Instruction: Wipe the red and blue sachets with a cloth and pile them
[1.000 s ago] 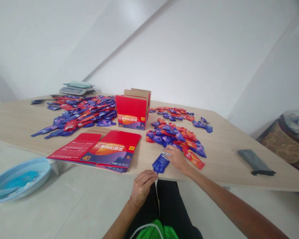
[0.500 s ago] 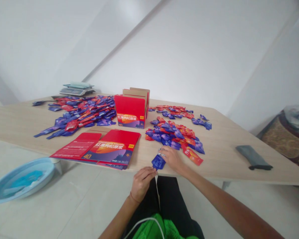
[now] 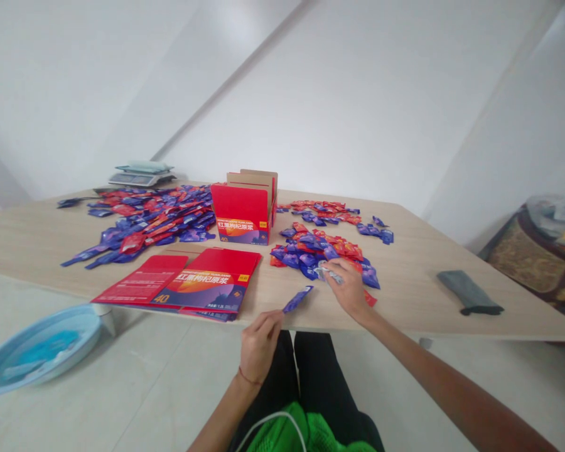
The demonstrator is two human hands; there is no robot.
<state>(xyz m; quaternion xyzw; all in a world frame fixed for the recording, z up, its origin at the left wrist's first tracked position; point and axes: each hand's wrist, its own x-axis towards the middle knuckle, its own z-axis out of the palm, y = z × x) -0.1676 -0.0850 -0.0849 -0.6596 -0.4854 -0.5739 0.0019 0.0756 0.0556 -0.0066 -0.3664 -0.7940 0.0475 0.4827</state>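
My left hand [image 3: 260, 344] pinches one end of a purple sachet [image 3: 298, 299], which tilts up over the table's front edge. Between the fingertips of my right hand [image 3: 348, 290] is a crumpled grey-white wipe [image 3: 328, 274], perhaps tissue or cloth. That hand hovers at the near side of a pile of purple and red sachets [image 3: 306, 248]. A red sachet [image 3: 370, 299] shows partly beside my right wrist. Left of my hands lie flat printed cartons [image 3: 216, 279], stacked at the table edge.
An opened red carton [image 3: 240, 204] stands mid-table. A larger sachet heap [image 3: 155, 216] and a scale [image 3: 141, 178] are at left. More sachets [image 3: 324, 208] lie behind. A grey cloth [image 3: 469, 290] rests at right; a blue basin [image 3: 37, 351] stands below the left edge.
My right hand has moved off the purple sachet, up and right toward the pile, with the wipe. The sachet in my left hand has turned edge-on and shifted slightly.
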